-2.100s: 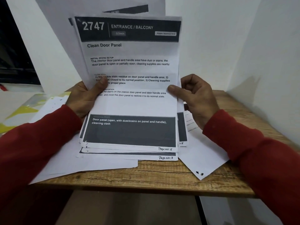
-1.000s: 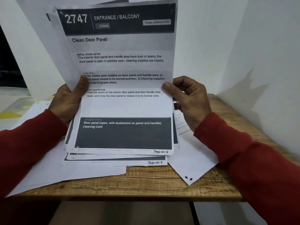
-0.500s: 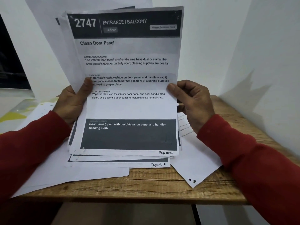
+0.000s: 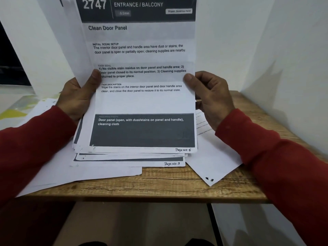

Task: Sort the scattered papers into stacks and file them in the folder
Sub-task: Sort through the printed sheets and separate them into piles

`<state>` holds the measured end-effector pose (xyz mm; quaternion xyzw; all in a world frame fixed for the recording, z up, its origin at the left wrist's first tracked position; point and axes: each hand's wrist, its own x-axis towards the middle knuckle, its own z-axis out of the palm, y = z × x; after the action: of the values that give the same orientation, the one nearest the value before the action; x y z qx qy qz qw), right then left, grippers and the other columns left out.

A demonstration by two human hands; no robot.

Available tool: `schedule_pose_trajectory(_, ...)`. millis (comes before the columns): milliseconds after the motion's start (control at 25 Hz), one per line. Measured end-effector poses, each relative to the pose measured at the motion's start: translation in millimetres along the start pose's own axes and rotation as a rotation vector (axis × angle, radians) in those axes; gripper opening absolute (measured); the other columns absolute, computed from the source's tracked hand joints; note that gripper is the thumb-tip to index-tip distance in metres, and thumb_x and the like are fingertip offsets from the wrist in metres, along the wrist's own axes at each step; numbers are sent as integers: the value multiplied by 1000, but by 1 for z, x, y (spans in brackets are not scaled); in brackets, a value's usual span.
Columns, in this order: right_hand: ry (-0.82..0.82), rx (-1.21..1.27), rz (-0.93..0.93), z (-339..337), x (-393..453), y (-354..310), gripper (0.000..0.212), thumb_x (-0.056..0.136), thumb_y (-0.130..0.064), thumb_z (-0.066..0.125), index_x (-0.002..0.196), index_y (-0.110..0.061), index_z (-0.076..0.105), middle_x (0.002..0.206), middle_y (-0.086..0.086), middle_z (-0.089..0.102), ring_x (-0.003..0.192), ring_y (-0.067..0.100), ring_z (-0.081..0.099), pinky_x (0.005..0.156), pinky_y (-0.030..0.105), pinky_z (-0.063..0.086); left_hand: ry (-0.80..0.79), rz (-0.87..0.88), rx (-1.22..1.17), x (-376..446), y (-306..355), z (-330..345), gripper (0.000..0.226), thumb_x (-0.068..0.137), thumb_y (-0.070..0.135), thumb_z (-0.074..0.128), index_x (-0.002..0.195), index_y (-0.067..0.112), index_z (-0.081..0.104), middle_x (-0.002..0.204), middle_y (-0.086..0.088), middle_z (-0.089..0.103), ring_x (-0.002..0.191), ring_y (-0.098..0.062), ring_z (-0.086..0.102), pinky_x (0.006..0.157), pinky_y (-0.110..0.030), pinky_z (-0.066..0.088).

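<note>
Far left, we list a yellow and green sheet (image 4: 13,112) lying beyond the table edge; whether it is the folder we cannot tell. Next, loose white papers (image 4: 58,174) spread flat over the left part of the wooden table (image 4: 159,185), one corner overhanging the near edge. Our left hand (image 4: 78,96) grips the left side of an upright bundle of papers (image 4: 142,103), thumb pressed on the front sheet and fingers curled behind. The front sheet reads "2747", "Clean Door Panel" and "Page No: 5". Its bottom edge rests on a flat sheet marked "Page No: 3" (image 4: 131,161). Our right hand (image 4: 211,96) pinches the bundle's right edge, thumb in front. Another white sheet (image 4: 213,162) lies skewed beneath that hand, corner towards us.
</note>
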<state>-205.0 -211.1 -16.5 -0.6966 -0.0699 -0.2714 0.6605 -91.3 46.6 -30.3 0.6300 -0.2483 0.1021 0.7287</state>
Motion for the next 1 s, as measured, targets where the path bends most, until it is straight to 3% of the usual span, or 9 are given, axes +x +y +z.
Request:
schedule_pose_trajectory(200, -38, -93, 19, -7, 6, 7, 10, 95, -14, 65, 98, -7, 72, 82, 1, 74, 66, 13, 66, 56, 23, 51, 18, 14, -18, 0, -3, 0, 31, 103, 21, 47, 91, 24, 76, 91, 19, 75, 89, 2, 70, 78, -14, 54)
schedule_pose_trajectory(320, 208, -189, -60, -39, 24, 3, 17, 94, -10, 64, 77, -11, 68, 59, -15, 63, 55, 2, 55, 56, 19, 45, 26, 5, -49, 2, -5, -2, 24, 103, 21, 49, 102, 21, 73, 98, 15, 76, 95, -2, 70, 84, -18, 55)
schedule_pose_trajectory(440, 561, -440, -75, -90, 40, 4, 43, 91, -18, 63, 54, -20, 42, 39, -15, 32, 43, 0, 28, 47, 21, 26, 26, 14, -83, 4, -4, -5, 27, 103, 23, 49, 100, 23, 76, 103, 13, 75, 100, -5, 70, 86, -20, 55)
schedule_pose_trajectory(520, 736, -620, -84, -120, 43, 4, 45, 88, -22, 57, 53, -17, 29, 40, -7, 26, 41, 4, 22, 44, 18, 18, 0, 39, -97, 4, -1, -6, 33, 104, 23, 46, 98, 28, 78, 107, 13, 75, 105, -6, 68, 88, -20, 54)
schedule_pose_trajectory(640, 856, -679, -80, -137, 46, 7, 35, 85, -23, 54, 59, -12, 34, 50, -3, 22, 44, 6, 22, 47, 22, 22, -17, 57, -115, 3, 5, -3, 42, 106, 21, 41, 94, 35, 79, 105, 16, 75, 103, -2, 68, 87, -18, 54)
schedule_pose_trajectory(720, 765, -571, -111, -128, 48, 12, 35, 85, -26, 60, 59, -11, 41, 57, -8, 28, 53, 4, 26, 56, 27, 27, -24, 61, -130, 3, 6, -2, 46, 106, 18, 39, 92, 37, 79, 102, 18, 75, 101, 0, 68, 85, -16, 53)
schedule_pose_trajectory(800, 535, -360, -108, -95, 44, 16, 27, 88, -22, 65, 64, -10, 58, 64, -5, 52, 61, 9, 47, 59, 27, 41, -7, 63, -116, 2, 7, 0, 42, 105, 18, 41, 93, 32, 79, 100, 18, 75, 99, 1, 69, 83, -14, 53)
schedule_pose_trajectory(880, 270, -161, -52, -53, 32, 19, 11, 93, -10, 64, 86, -11, 72, 81, 2, 72, 73, 15, 64, 70, 30, 55, 16, 48, -85, 4, 4, -1, 29, 105, 19, 43, 105, 23, 72, 94, 20, 75, 94, 3, 69, 80, -12, 52)
schedule_pose_trajectory(1000, 27, 63, 6, -8, 15, 19, 16, 94, -7, 62, 107, -6, 72, 100, 12, 75, 86, 24, 71, 82, 38, 59, -10, -6, -43, 7, -5, -3, 21, 104, 25, 46, 110, 19, 65, 93, 20, 75, 94, 1, 70, 78, -12, 53)
